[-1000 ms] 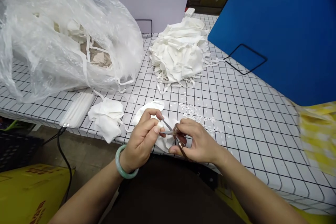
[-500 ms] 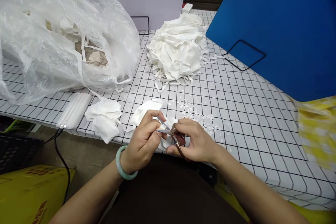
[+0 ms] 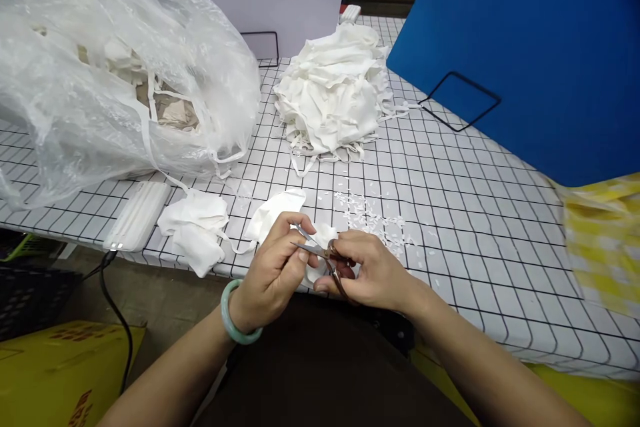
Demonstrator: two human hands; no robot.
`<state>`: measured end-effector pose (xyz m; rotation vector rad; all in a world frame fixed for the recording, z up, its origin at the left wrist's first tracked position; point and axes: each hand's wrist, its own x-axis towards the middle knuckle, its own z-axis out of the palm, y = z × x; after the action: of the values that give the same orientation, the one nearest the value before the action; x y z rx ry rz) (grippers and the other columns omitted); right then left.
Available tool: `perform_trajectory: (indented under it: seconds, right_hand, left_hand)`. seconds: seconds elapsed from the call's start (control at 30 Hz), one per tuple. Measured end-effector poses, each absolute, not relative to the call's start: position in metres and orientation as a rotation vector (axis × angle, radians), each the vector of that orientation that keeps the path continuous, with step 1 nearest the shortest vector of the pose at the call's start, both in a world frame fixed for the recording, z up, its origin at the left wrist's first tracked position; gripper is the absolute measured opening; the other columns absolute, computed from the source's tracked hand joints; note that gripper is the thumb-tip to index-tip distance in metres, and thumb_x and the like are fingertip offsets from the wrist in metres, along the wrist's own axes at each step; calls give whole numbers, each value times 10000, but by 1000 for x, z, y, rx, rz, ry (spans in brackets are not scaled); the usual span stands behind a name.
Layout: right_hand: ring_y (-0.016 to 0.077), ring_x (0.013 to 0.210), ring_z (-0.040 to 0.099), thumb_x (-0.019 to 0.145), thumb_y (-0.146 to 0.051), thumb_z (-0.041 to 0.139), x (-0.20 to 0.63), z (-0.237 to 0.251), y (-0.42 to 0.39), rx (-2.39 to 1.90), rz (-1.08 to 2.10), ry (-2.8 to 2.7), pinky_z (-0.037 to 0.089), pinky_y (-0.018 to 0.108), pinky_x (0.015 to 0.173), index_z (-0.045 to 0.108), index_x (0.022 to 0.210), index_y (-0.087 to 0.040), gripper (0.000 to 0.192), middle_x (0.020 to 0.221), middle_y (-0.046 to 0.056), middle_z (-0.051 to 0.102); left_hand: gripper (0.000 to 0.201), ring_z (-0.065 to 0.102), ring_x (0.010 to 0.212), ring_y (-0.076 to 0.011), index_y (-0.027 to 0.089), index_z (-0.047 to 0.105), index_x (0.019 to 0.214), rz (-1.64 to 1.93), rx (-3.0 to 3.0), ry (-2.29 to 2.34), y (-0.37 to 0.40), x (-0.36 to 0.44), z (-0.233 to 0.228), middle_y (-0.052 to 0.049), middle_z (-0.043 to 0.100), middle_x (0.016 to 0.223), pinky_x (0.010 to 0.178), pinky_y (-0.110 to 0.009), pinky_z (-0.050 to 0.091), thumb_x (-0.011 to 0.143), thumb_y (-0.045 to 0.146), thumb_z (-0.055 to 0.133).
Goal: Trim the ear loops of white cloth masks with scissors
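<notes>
My right hand (image 3: 367, 267) is closed around the handles of small scissors (image 3: 327, 255), whose blades point left and stand parted at my left hand's fingertips. My left hand (image 3: 277, 273), with a pale green bangle on the wrist, pinches a white cloth piece (image 3: 277, 208). Part of that cloth is hidden behind the fingers and lies on the table edge. Small white snippets (image 3: 373, 217) are scattered just beyond my right hand. To the left rests a crumpled white cloth piece with a thin strap (image 3: 197, 227).
A large clear plastic bag (image 3: 215, 67) of cloth pieces fills the left of the checkered table (image 3: 475, 233). Behind my hands rises a heap of white cloth pieces (image 3: 330, 90). A blue panel (image 3: 525, 47) stands right; a white corded device (image 3: 137, 217) lies left.
The scissor blades have parted a little at the left fingertips. Both hands stay nearly in place, and the view has shifted slightly.
</notes>
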<state>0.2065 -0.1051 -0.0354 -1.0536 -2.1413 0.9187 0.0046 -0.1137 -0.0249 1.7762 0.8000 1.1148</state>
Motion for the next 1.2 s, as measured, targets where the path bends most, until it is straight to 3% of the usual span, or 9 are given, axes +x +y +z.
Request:
perform_trajectory:
  seconds: [0.37,0.5,0.57,0.63,0.73,0.9,0.97,1.07,1.2]
  right_hand:
    - [72,474,321,828,-562,711,224,-53,-127,-1348,1009,-1956,258,224,471,355,541,-193,588,493,-57,390]
    - [83,471,339,774,-606,748,237,-65,-133,-1513,1167,-1690,286,234,457,439,531,-192,571,492,-53,412]
    - [124,538,500,732,-624,780,241,-68,-134,-1522,1208,-1502,416,249,515,585,622,-198,481,573,-22,554]
    - [207,777,667,664,-611,840,239,-68,-135,-1419,1228,-1376,551,314,715,708,861,-218,459,828,30,713]
    - [268,1003,700,617,-518,906,222,-67,-135,-1232,1306,-1282,578,390,889,692,1110,-258,597,1096,56,734]
    - [170,669,688,778,-406,821,196,-69,-119,-1212,1313,-1061,597,315,673,666,870,-227,254,746,-10,680]
    - [143,658,669,775,-356,831,199,-69,-107,-1178,1259,-992,586,290,668,661,881,-230,237,764,-22,667]
    - [122,674,635,758,-299,838,211,-61,-94,-1132,1164,-934,568,266,674,661,877,-230,224,790,-28,640]
    - [130,657,594,754,-289,824,213,-44,-96,-1011,1252,-1027,537,257,621,648,807,-227,194,750,-21,599]
  left_hand:
    - [267,495,1106,-194,172,598,850,957,1804,753,-104,22,-32,-78,530,1017,917,-281,456,1031,176,402]
    - [283,502,1114,-208,170,598,841,875,1791,763,-99,28,-37,-85,514,1030,921,-303,467,1040,231,406]
    - [309,518,1114,-215,169,606,830,859,1742,795,-101,30,-38,-87,509,1032,946,-327,473,1044,264,405]
    - [317,538,1132,-222,168,633,857,862,1687,809,-105,33,-35,-95,527,1071,991,-355,476,1047,289,409]
    - [341,549,1222,-257,169,688,996,858,1702,706,-105,34,-25,-127,577,1233,1075,-423,463,1047,362,411]
    - [427,605,1168,-264,189,683,917,1071,1751,914,-80,-10,-14,-114,640,1226,1011,-473,512,1055,372,323]
    - [300,617,1047,-241,189,641,845,1107,1815,1252,-74,-39,-23,-93,649,1059,943,-444,531,1011,289,412]
    - [78,578,981,-256,180,622,898,749,1984,1581,-81,-69,-53,-78,609,973,907,-460,528,884,225,559]
    - [458,450,1256,-325,150,540,1266,780,2143,1691,-80,-63,-89,-156,493,1315,1078,-549,425,813,86,535]
